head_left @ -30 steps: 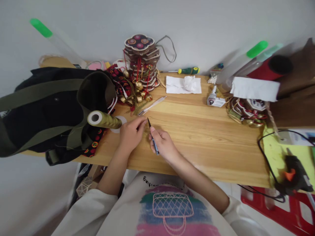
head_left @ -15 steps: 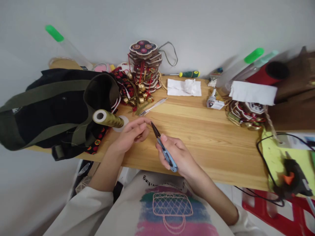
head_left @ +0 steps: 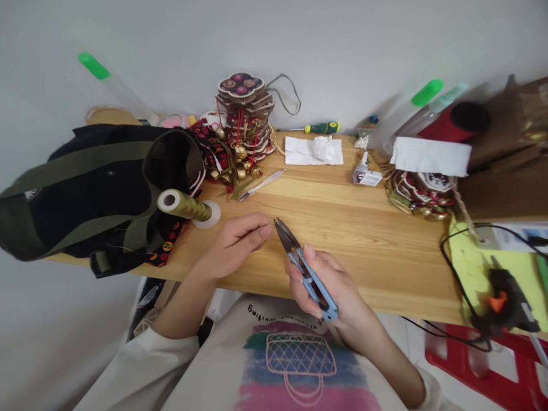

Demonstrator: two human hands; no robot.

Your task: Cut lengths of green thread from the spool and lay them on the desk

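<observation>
My right hand (head_left: 329, 279) is wrapped round a pair of blue-handled thread snips (head_left: 309, 273), whose dark blades are slightly parted and point up and to the left. The blade tips are just right of my left hand (head_left: 240, 240). That hand is closed, thumb pressed to the forefinger; anything between them is too small to make out. Behind it to the left, a spool of olive-gold thread (head_left: 188, 206) stands tilted in view beside a dark bag (head_left: 94, 182).
A pen (head_left: 262, 184), a stack of ornaments with bells (head_left: 244, 114), a screwdriver (head_left: 321, 128) and a paper tissue (head_left: 299, 149) lie along the back. On the right are a small glue bottle (head_left: 366, 173), more ornaments (head_left: 419, 194) and a black glue gun (head_left: 509, 297) with a cable.
My right hand has drawn the snips down and to the right, and their blades now show apart. My left hand has shifted slightly right and its fingers have closed together.
</observation>
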